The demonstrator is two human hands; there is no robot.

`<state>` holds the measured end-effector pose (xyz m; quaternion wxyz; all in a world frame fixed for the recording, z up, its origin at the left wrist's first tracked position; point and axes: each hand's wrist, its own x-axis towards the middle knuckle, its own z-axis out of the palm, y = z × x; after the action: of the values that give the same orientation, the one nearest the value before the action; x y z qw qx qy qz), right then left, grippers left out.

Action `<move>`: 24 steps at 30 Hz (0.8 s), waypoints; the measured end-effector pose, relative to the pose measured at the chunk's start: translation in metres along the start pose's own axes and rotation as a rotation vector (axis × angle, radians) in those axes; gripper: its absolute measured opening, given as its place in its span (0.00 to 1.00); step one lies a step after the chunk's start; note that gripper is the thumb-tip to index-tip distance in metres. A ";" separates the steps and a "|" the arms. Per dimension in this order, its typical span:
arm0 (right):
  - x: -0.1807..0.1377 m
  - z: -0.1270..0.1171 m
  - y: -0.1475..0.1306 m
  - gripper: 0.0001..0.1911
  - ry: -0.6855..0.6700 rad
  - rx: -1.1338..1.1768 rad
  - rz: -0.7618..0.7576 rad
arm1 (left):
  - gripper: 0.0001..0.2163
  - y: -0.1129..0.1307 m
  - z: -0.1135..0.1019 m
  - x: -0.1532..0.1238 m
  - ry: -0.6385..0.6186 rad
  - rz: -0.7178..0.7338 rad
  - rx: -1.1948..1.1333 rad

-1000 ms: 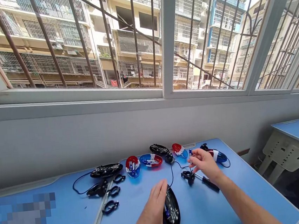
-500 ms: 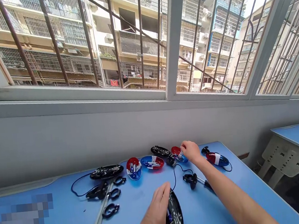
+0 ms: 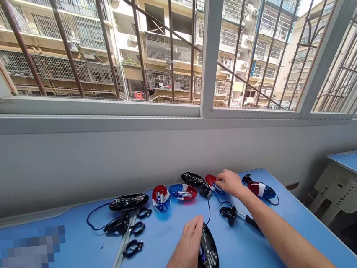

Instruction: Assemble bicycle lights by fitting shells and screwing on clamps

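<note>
My left hand (image 3: 189,251) is wrapped around a black oval light housing (image 3: 208,253) near the front of the blue table. The housing's open side faces up, showing a blue-and-silver battery (image 3: 202,254) and bare inner parts. A thin cable runs from it towards the back. Farther off, my right hand (image 3: 230,182) has its fingers curled together at a red-and-blue oval cover (image 3: 210,179) with batteries in it. What lies between those fingertips is hidden. Just left of this cover are another black housing (image 3: 193,178) and a red-and-blue cover (image 3: 183,192) holding batteries.
A third battery-filled cover (image 3: 161,199) and a black housing (image 3: 128,202) lie left, near several black clamp rings (image 3: 133,248). Under my right forearm lies a screwdriver (image 3: 253,221), beside a black bracket (image 3: 228,214). A closed red-white-blue light (image 3: 261,189) sits right. A wall and barred window rise behind.
My right hand has lowered slightly, its fingertips now reaching into the red-and-blue cover. My left hand still holds the black housing. The view has shifted a little.
</note>
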<state>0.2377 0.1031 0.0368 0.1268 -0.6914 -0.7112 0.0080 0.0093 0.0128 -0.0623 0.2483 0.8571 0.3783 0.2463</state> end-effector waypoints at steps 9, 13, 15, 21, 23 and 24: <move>-0.004 0.000 -0.006 0.11 -0.020 -0.077 -0.022 | 0.53 0.004 -0.002 0.001 -0.017 -0.013 -0.005; 0.000 0.001 -0.008 0.17 -0.082 -0.086 -0.058 | 0.53 0.005 -0.003 0.000 -0.006 -0.012 0.002; 0.003 0.002 -0.008 0.19 -0.106 -0.083 -0.069 | 0.53 0.004 -0.002 0.000 -0.006 -0.015 0.002; 0.004 0.008 -0.007 0.18 -0.123 -0.042 -0.068 | 0.53 0.003 0.000 0.001 -0.027 -0.019 -0.003; 0.004 0.009 -0.005 0.18 -0.126 -0.021 -0.069 | 0.53 0.003 -0.001 0.002 -0.024 -0.009 -0.003; 0.004 0.010 -0.004 0.18 -0.128 -0.011 -0.071 | 0.54 0.003 -0.001 0.002 -0.022 -0.005 -0.004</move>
<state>0.2317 0.1081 0.0290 0.0776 -0.6644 -0.7421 0.0439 0.0114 0.0127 -0.0588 0.2548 0.8583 0.3770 0.2371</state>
